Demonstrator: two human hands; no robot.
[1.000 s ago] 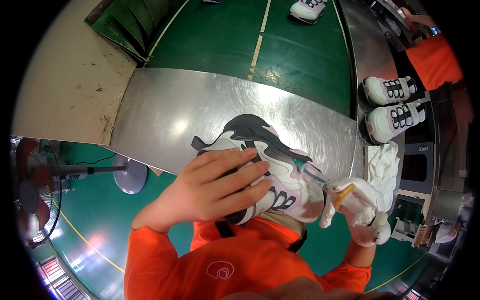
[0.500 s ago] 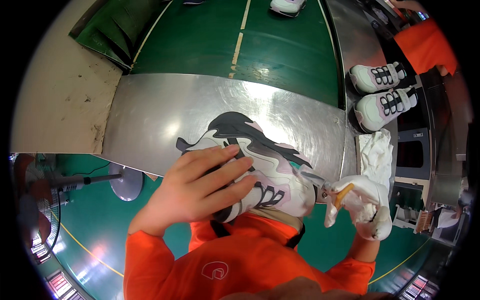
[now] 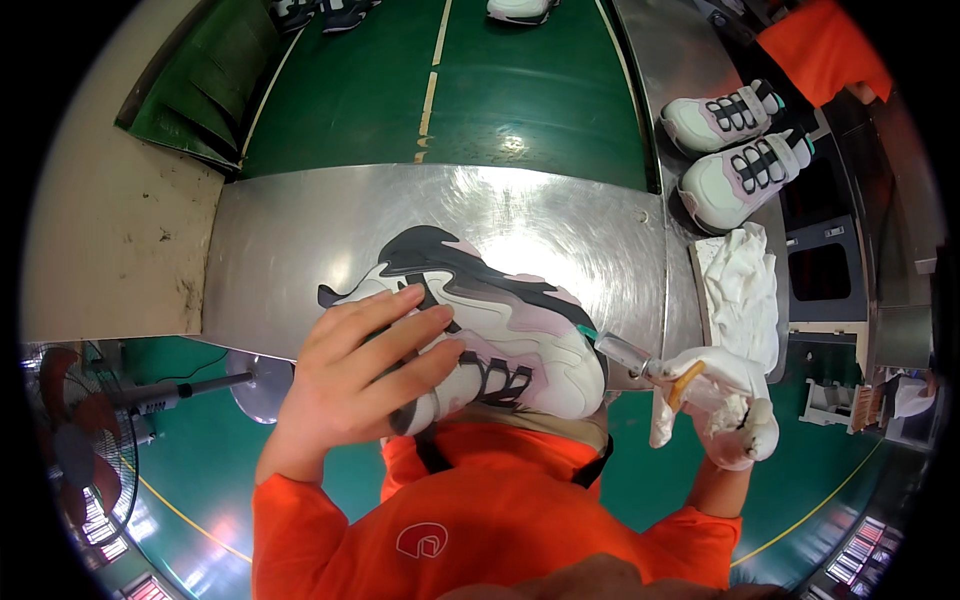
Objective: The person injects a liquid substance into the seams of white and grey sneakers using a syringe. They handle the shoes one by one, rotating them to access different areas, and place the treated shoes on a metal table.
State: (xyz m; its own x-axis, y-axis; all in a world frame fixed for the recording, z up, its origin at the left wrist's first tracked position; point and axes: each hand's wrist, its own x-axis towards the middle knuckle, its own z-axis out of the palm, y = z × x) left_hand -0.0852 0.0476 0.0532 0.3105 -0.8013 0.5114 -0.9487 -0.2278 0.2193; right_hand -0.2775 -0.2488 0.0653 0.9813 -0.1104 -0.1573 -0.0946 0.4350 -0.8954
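Note:
A white, pink and black sneaker (image 3: 520, 340) lies tilted on its side over the near edge of the steel table, its dark sole facing away and its toe to the right. My bare left hand (image 3: 375, 365) grips it around the heel and ankle, fingers laid over the side. In a white glove, my right hand (image 3: 725, 400) holds a clear syringe-like tube (image 3: 622, 352) with a green tip. That tip is at the toe end, by the seam between sole and upper; contact is hard to tell. A yellow band shows at the gloved fingers.
Two matching sneakers (image 3: 740, 180) stand on the steel ledge to the right, near a crumpled white cloth (image 3: 740, 290). Beyond the steel table (image 3: 290, 250), a green belt (image 3: 350, 100) carries more shoes. A fan (image 3: 85, 440) stands at left. Another person's orange sleeve (image 3: 825, 50) shows far right.
The view has shifted slightly. The tube, blurred before, now shows sharply with its green tip at the sole seam near the toe. Dark shoes have come further into view on the belt's left.

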